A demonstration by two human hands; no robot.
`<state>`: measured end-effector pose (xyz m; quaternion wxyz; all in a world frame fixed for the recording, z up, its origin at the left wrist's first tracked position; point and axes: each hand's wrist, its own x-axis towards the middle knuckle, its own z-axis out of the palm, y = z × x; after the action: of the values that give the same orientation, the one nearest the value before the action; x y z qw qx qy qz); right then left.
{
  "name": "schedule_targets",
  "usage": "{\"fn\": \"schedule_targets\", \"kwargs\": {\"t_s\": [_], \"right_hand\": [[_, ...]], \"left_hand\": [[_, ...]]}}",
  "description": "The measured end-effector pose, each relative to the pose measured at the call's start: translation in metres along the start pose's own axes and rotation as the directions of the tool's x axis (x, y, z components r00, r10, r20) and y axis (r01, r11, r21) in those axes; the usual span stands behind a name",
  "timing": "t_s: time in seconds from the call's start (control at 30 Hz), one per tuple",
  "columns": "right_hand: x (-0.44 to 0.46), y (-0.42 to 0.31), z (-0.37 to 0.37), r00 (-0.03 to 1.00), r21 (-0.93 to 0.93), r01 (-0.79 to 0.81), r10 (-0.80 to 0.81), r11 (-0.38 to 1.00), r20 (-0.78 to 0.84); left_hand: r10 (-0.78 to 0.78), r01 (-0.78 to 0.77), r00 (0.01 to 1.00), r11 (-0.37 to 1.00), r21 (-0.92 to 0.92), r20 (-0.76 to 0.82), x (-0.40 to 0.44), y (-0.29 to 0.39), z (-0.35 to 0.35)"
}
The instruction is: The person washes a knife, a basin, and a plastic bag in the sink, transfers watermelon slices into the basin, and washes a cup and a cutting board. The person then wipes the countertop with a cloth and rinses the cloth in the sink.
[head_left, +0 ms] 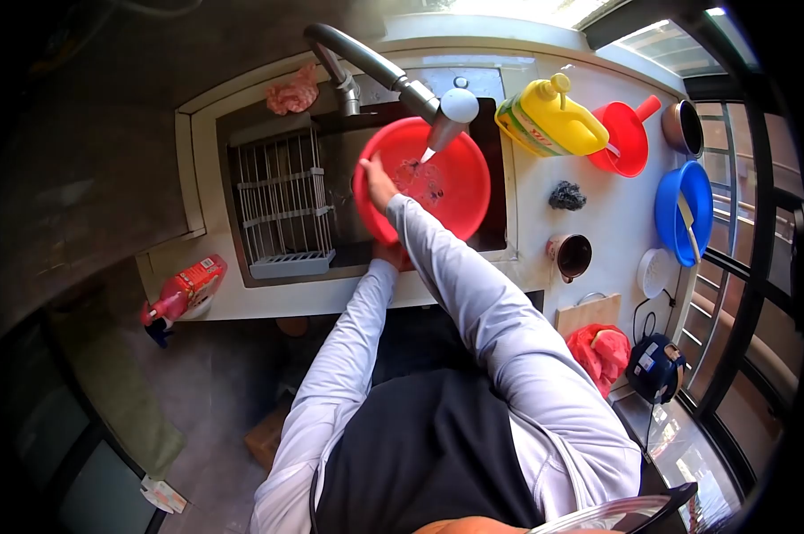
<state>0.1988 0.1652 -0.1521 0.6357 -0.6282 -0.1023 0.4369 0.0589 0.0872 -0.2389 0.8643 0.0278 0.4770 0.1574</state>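
We had both hands at a red basin [464,191], which sat under the faucet [357,55], over the right-hand part of the sink [347,153]. It was round and deep, a bright, even red with a smooth, plain rim, and its mouth faced up towards us. The inner wall looked glossy where light caught it, and deeper in tone in the shaded parts. Near the middle of its inside we saw pale, glinting ripples and a scatter of dark specks, too small to make out. The faucet's nozzle hung over the far part of the basin, with a short white streak at its tip.

Our right hand [381,185] reached across to the basin's left side, its fingers closed over the rim there. Our left hand [387,255] was at the near edge, low against the outside; the basin and our other sleeve hid most of it, so we could not tell how its fingers were set.

Just left of the basin, a wire rack [282,205] stood in the sink. On the counter to the right were a yellow jug [544,120], a red dipper [621,133], a dark scrubber [566,195] and a mug [573,254], with a blue basin [670,227] farther off, all apart from our hands.
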Motion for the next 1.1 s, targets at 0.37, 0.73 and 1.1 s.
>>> {"fn": "schedule_targets", "kwargs": {"t_s": [0.37,0.73,1.1], "right_hand": [[-0.091,-0.053,-0.112,0.721,-0.911,0.394,0.656,-0.122,0.224],[0.011,0.002,-0.051,0.864,-0.771,-0.492,0.338,0.404,-0.375],[-0.072,-0.014,-0.042,0.814,-0.504,-0.257,0.466,0.825,0.347]], "left_hand": [[0.057,0.078,0.979,0.785,0.615,-0.198,-0.073,0.08,0.069],[0.124,0.034,0.985,0.557,0.83,-0.124,-0.051,-0.018,0.039],[0.148,-0.083,0.988,0.714,0.696,-0.033,0.0,0.024,0.013]]}}
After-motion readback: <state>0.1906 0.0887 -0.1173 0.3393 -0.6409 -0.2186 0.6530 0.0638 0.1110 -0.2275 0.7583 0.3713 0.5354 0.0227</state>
